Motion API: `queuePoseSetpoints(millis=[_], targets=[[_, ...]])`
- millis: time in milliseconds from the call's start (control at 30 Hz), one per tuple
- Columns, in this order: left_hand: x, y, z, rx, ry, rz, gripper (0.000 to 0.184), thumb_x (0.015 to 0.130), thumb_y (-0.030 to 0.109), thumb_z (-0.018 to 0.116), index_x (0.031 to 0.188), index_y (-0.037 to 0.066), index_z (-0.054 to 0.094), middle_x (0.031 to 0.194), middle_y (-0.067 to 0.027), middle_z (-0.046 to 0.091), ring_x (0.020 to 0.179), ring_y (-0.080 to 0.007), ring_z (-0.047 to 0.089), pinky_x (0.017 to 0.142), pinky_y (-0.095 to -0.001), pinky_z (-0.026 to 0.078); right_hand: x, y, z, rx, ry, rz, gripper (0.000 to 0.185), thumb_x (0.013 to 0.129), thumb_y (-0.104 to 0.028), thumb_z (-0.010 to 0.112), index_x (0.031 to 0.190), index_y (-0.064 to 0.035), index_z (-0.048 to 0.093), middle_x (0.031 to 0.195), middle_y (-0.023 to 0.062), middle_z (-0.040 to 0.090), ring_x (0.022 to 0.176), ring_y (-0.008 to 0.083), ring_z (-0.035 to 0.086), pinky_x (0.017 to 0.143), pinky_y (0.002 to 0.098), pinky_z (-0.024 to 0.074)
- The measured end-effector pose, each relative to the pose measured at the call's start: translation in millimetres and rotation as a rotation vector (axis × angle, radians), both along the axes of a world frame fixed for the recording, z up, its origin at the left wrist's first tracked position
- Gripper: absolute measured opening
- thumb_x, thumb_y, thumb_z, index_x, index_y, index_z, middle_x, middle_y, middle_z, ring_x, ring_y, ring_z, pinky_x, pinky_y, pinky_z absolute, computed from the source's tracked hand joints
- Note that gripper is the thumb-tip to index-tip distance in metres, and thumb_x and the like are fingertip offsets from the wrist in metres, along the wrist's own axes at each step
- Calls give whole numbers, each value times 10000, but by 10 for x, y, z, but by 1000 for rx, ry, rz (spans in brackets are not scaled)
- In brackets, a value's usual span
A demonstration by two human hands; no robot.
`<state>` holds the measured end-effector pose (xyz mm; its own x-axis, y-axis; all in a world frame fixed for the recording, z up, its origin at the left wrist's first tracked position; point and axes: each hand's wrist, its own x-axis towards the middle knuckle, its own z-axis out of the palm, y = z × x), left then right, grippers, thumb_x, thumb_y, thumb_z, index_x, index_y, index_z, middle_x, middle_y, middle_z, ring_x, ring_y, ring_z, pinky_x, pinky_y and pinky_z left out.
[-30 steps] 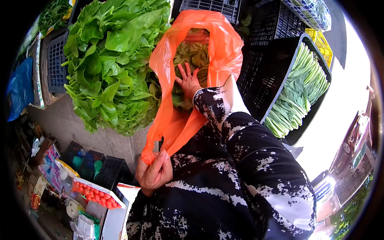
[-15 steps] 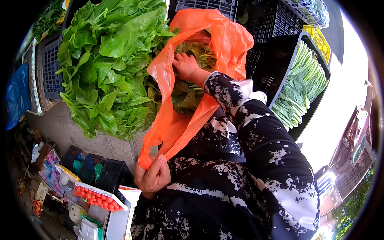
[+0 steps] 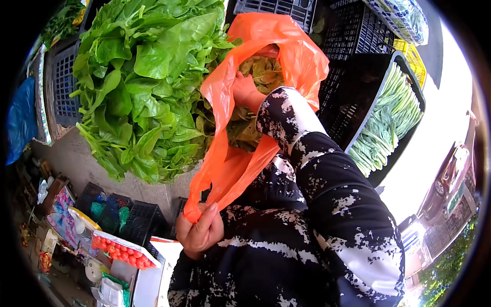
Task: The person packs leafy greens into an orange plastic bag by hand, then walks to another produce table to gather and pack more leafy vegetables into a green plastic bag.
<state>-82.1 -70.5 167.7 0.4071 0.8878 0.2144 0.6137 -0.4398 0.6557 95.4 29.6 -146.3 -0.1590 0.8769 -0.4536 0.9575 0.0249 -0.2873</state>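
Observation:
A translucent orange-red plastic bag (image 3: pixel 302 53) is spread wide, with leafy greens (image 3: pixel 266 74) inside, partly yellowish-brown. My left hand (image 3: pixel 200 233) pinches the gathered handle of the bag near my body. Through the mouth of the bag reaches my right hand (image 3: pixel 246 93), at the left inner side by the leaves. Its fingers are mostly hidden behind the bag's edge, so I cannot make out whether they hold anything. A large heap of fresh green leafy vegetables (image 3: pixel 143 92) lies left of the bag, against it.
To the right, a black crate (image 3: pixel 376 174) holds bundled long-stemmed greens (image 3: pixel 383 123). Behind it are a yellow crate (image 3: pixel 411 59) and a plastic-wrapped package (image 3: pixel 401 18). Left stand a grey crate (image 3: pixel 65 82) and a blue plastic sheet (image 3: pixel 21 120). Lower left is a box of red tomato-like produce (image 3: pixel 123 251).
My right hand has shifted right and turned, its fingers slipping behind the bag's edge. My left hand keeps its hold on the handle. The whole view has shifted slightly.

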Motion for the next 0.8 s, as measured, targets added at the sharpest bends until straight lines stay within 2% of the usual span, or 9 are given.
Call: queuePoseSetpoints(millis=[67, 100, 333, 433, 533, 600, 667, 733, 800], targets=[[15, 0, 6, 1, 1, 7, 321, 653, -96, 627, 934, 56, 654, 723, -83, 596, 583, -193, 556, 508, -249, 448, 152, -20, 138, -129, 114, 51, 499, 709, -319, 603, 1174, -177, 489, 1103, 75, 534, 1101, 297, 448, 796, 514, 397], [39, 19, 18, 14, 5, -16, 325, 653, -90, 629, 939, 62, 657, 724, -77, 595, 575, -187, 549, 501, -247, 440, 222, -67, 181, -21, 116, 73, 453, 676, -320, 634, 1088, -167, 526, 1009, 76, 560, 1014, 282, 498, 754, 478, 418], [142, -26, 59, 60, 6, -13, 361, 639, -51, 633, 963, 102, 681, 727, -53, 581, 548, -175, 528, 489, -250, 422, 906, -263, 577, 335, 446, -182, 496, 583, -232, 715, 1025, -110, 525, 947, 121, 568, 944, 328, 522, 771, 426, 444], [163, -55, 73, 30, 26, 16, 395, 635, -48, 624, 984, 128, 679, 677, -58, 503, 510, -192, 488, 466, -288, 412, 1128, -366, 932, 476, 477, -343, 509, 560, -221, 735, 1001, -74, 527, 949, 143, 571, 894, 347, 527, 777, 411, 444], [232, -29, 52, -2, -22, 28, 388, 658, -40, 621, 1001, 134, 672, 656, -60, 456, 497, -198, 474, 458, -296, 403, 1222, -487, 1288, 409, 824, -559, 524, 588, -102, 740, 1046, -7, 503, 906, 96, 578, 827, 192, 569, 756, 305, 470], [259, -16, 82, -43, -20, 42, 395, 694, -14, 621, 1060, 133, 645, 687, -67, 449, 525, -206, 478, 474, -296, 401, 1221, -532, 1696, 323, 887, -706, 474, 629, -66, 719, 1042, 4, 497, 877, 32, 572, 778, 104, 537, 716, 248, 458], [303, 28, 143, -163, -102, 61, 419, 728, 30, 623, 1135, 126, 599, 763, -95, 456, 613, -235, 500, 537, -319, 421, 1192, -502, 2169, 275, 936, -730, 442, 622, -48, 715, 1003, -10, 493, 869, 29, 577, 782, 98, 543, 716, 234, 452], [253, 12, 237, -272, 7, 146, 535, 750, 165, 655, 1257, 133, 487, 991, -173, 448, 869, -292, 501, 743, -335, 437, 1126, -478, 2491, 397, 897, -671, 382, 634, -31, 696, 959, -17, 497, 845, 16, 568, 748, 86, 534, 681, 230, 443], [226, 46, 294, -208, -41, 229, 570, 751, 213, 666, 1276, 129, 462, 1110, -183, 406, 961, -293, 474, 786, -318, 433, 1011, -440, 2923, 439, 964, -641, 368, 643, -23, 681, 965, -19, 504, 834, 7, 565, 732, 80, 528, 677, 228, 443]])
